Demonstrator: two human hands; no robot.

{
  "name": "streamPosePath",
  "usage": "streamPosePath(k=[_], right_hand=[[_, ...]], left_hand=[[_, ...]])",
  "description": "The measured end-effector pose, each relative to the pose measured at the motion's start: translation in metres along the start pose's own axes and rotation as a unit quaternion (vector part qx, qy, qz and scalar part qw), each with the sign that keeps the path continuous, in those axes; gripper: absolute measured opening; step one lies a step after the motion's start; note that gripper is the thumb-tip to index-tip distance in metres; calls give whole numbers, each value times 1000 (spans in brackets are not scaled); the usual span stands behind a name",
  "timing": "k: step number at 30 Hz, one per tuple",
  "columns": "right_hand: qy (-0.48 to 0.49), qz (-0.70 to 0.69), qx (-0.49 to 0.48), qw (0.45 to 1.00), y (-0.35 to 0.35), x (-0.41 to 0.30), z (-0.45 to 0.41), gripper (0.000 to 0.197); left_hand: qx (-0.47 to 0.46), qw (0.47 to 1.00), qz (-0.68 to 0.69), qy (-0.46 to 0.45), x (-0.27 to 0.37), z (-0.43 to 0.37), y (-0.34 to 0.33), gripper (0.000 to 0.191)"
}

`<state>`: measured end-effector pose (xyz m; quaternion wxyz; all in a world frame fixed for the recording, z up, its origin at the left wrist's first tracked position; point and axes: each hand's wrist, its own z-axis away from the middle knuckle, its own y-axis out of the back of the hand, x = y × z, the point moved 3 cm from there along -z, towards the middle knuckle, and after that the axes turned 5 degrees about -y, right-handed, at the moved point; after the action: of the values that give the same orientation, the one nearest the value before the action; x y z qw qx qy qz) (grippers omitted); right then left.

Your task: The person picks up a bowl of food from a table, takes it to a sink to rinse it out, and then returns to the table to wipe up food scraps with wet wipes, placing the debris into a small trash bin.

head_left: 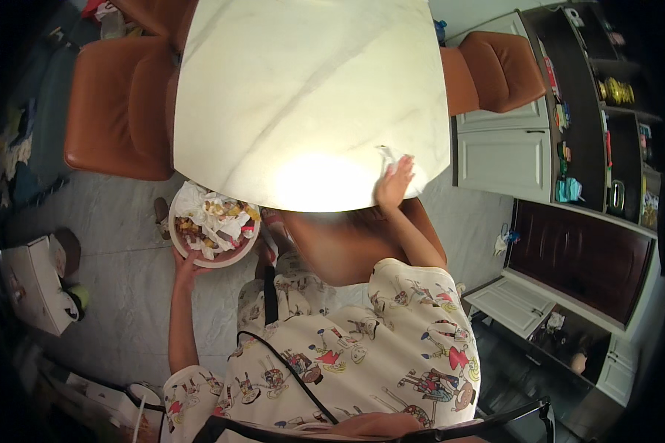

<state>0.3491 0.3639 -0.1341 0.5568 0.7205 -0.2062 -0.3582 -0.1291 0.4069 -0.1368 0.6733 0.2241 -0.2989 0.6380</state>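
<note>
My left hand (187, 267) grips the rim of a round bin (249, 252) just below the table's left front edge. Crumpled white tissues (221, 221) and food scraps (188, 228) fill the bin. On the right front part of the marble-patterned table (299, 105), my right hand (396, 181) presses a white tissue or cloth (388, 156) against the top. Part of that cloth is hidden under the palm and fingers. A bright glare covers the tabletop to the left of this hand.
A brown leather chair (343, 243) is tucked under the near edge. Another chair (124, 108) stands at the left and one more (501, 72) at the right. White cabinets (501, 160) and dark shelves line the right side. Boxes (39, 282) and a slipper (162, 213) lie on the tiled floor.
</note>
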Motion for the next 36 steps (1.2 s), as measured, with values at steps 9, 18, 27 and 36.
streamPosePath(k=[9, 18, 27, 36], right_hand=[[253, -110, -129, 952, 15, -41, -29, 51], [560, 32, -301, 771, 12, -146, 84, 58], [659, -56, -285, 694, -32, -220, 107, 60], [547, -272, -412, 676, -25, -228, 105, 50]], left_hand=[[8, 1000, -12, 0, 3, 11, -18, 50], [-1, 1000, 16, -10, 1, 5, -32, 48], [21, 999, 6, -23, -6, 2, -36, 49], [15, 1000, -1, -1, -7, -2, -32, 49]])
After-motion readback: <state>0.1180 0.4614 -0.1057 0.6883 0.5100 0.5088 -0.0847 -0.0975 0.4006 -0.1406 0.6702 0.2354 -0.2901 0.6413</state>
